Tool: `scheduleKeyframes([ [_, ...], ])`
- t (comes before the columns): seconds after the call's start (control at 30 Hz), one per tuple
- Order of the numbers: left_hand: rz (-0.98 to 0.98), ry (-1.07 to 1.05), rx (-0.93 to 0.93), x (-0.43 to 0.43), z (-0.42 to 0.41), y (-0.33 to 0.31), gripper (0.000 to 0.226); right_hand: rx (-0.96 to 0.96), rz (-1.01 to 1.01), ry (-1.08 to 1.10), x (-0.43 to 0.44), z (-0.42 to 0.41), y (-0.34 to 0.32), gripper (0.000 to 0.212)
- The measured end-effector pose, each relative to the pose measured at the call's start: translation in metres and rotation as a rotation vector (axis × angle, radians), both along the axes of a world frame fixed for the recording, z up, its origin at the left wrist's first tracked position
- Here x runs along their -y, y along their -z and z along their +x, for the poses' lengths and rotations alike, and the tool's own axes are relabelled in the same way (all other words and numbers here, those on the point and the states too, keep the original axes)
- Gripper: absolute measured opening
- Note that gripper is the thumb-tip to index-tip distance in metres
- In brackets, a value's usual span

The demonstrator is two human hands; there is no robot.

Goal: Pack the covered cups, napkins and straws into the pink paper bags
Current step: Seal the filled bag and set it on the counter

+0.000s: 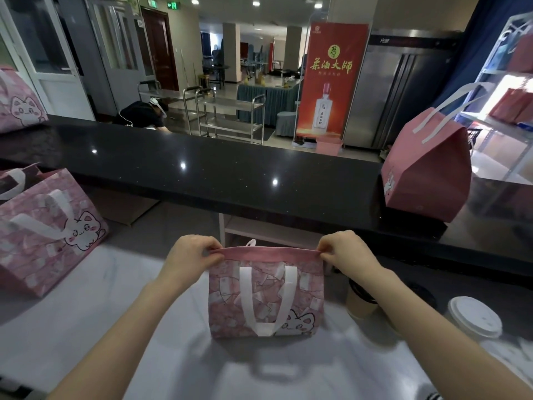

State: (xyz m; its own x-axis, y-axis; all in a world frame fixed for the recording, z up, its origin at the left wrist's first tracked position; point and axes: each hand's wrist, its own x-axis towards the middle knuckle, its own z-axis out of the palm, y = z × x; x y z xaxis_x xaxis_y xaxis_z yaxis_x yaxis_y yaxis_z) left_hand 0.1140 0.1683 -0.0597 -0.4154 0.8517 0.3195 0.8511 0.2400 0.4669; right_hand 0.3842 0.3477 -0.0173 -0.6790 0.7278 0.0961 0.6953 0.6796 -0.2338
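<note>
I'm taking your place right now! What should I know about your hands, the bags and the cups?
The left hand pinches the top left corner of the middle pink bag. The right hand pinches its top right corner.
That bag stands on the white table with its top pressed flat, so its contents are hidden.
A second pink bag stands on the table at far left, and a third pink bag on the black counter at right. Their contents are hidden too.
Left to pack: a white-lidded cup and a dark-lidded cup, both on the table to the right.
No napkins or straws show.
</note>
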Motion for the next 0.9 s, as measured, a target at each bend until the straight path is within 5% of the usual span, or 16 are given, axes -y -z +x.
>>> scheduleKeyframes([
  [0.17,0.067,0.011,-0.015,0.017,0.007,0.000,0.005,-0.153,0.002,0.024,0.004,-0.008,0.009,0.009],
  [0.37,0.294,-0.148,0.034,0.069,0.035,0.009,0.020,-0.370,-0.090,0.045,0.029,-0.017,0.038,0.049],
  [0.6,0.534,-0.290,0.296,0.096,0.099,0.049,0.022,-0.525,-0.376,-0.081,0.113,-0.019,0.106,0.039],
  [0.73,0.485,-0.185,0.305,0.107,0.110,0.068,0.051,-0.580,-0.555,-0.195,0.147,-0.022,0.134,0.064],
  [0.9,0.303,-0.231,0.555,0.123,0.086,0.107,0.081,-0.513,-0.434,-0.194,0.172,-0.022,0.157,0.098],
])
